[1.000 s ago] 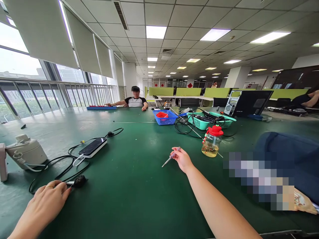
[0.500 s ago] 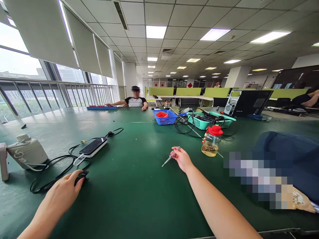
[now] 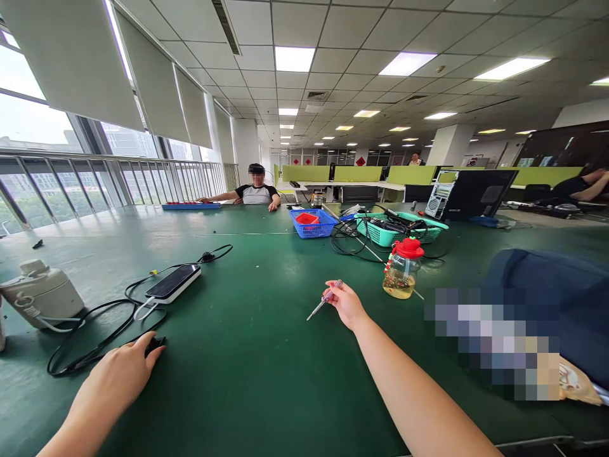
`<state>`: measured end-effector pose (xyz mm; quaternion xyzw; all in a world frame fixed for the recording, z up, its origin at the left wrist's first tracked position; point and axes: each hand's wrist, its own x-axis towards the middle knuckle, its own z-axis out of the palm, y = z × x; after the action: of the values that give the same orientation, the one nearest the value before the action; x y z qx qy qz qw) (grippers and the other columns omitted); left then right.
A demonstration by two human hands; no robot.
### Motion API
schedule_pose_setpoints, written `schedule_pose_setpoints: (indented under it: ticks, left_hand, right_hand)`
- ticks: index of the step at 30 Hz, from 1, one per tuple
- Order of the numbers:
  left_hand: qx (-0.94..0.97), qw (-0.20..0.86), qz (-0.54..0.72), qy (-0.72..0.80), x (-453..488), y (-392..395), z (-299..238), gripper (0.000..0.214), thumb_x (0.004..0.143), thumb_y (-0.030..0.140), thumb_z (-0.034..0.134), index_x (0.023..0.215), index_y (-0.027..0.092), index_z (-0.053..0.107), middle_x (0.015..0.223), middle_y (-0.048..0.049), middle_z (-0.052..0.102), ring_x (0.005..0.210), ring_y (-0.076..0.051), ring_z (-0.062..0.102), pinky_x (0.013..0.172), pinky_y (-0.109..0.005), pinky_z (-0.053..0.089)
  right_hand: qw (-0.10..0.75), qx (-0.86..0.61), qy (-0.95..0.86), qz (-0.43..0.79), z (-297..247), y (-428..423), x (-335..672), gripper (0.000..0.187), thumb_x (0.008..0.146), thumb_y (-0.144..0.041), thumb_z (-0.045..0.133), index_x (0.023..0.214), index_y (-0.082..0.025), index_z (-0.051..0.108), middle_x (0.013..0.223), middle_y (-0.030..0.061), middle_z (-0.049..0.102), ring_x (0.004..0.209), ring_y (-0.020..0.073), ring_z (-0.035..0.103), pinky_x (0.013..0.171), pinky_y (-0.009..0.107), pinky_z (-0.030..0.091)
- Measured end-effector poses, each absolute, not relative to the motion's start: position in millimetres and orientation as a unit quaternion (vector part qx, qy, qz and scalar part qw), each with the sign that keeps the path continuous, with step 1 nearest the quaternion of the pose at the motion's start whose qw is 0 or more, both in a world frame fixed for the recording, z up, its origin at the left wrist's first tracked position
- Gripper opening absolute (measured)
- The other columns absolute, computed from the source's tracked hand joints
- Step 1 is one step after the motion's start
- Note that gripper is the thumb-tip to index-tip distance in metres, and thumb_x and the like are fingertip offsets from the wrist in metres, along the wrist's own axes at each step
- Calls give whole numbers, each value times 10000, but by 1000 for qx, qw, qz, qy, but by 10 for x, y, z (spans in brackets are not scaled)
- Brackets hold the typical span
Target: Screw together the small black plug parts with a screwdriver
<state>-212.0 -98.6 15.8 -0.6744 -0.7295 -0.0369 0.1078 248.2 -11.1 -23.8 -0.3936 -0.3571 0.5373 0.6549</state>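
Observation:
My right hand [image 3: 349,306] is closed around the handle of a slim screwdriver [image 3: 320,305] with a see-through handle. Its thin metal shaft points down and left above the green tabletop [image 3: 257,374]. At the lower left, my left hand [image 3: 117,376] has its thumb and fingers around a small black object [image 3: 157,344]. That piece is low at the table surface, and my fingers hide most of it, so its kind does not show. Just beyond lie a black cable [image 3: 102,346] and a white power bank with a dark face [image 3: 174,284].
A beige bottle [image 3: 45,295] stands at the left. Farther back are a blue basket [image 3: 313,228], a teal basket of cables [image 3: 380,236] and a red-lidded jar [image 3: 402,273]. Dark blue cloth [image 3: 547,298] lies at right. A person [image 3: 257,190] sits across the table.
My left hand with the small black object has moved slightly down, and the object shows less between the fingers. The right hand keeps the screwdriver in nearly the same pose. The view has shifted slightly.

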Motion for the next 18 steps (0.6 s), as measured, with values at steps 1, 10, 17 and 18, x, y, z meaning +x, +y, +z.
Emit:
schedule_pose_setpoints:
  ticks: [1, 10, 17, 18]
  left_hand:
    - [-676, 110, -25, -728, -2129, -978, 173, 566, 894, 376, 270, 1283, 38, 503, 872, -190, 723, 860, -348, 682, 807, -426, 468]
    - [-783, 25, -86, -616, -966, -856, 485, 364, 935, 336, 350, 1184, 226, 591, 1056, -92, 702, 974, -253, 650, 830, -344, 470]
    - [-880, 0, -113, -462, 181, -451, 285, 437, 927, 209, 403, 1363, 222, 439, 1027, -114, 673, 945, -251, 610, 805, -363, 454]
    - [-880, 3, -117, -460, 247, -395, 249, 471, 924, 199, 406, 1394, 207, 398, 1020, -120, 672, 944, -253, 607, 804, -367, 453]
  right_hand:
    - [655, -394, -355, 538, -241, -107, 2484, 354, 582, -438, 814, 795, -204, 658, 635, 4, 647, 647, 173, 612, 693, 336, 468]
    - [635, -399, -341, 567, -233, -70, 2486, 336, 581, -410, 845, 730, -188, 641, 584, -7, 623, 582, 141, 591, 738, 355, 512]
    - [607, -388, -349, 599, -194, -79, 2569, 287, 643, -396, 818, 737, -184, 650, 615, 9, 628, 591, 150, 598, 750, 381, 533]
    - [604, -386, -348, 605, -188, -73, 2585, 278, 652, -390, 814, 741, -183, 652, 622, 12, 628, 596, 151, 599, 760, 385, 534]
